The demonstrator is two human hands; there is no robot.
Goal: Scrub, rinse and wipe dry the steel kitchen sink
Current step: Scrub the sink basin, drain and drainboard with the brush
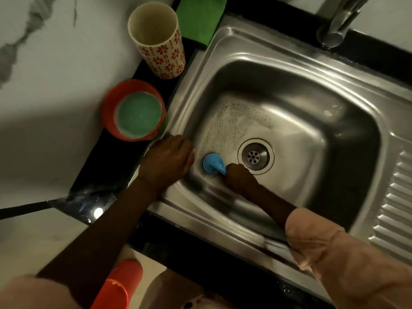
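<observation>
Right hand (237, 175) fingers clamped on blue scrubber (213, 162) in sink (289, 90); left hand (167, 159) on sink edge, fingers curled together

No legible text, label, brand, number or sign is present; the tumbler (159, 44) carries only a red flower pattern, without any lettering.

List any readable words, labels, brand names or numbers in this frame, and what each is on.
None can be read.
Patterned cup: red flower motifs only, no lettering.
Orange tub: no lettering visible.
Steel sink, blue scrubber, green cloth: no visible markings.
</observation>
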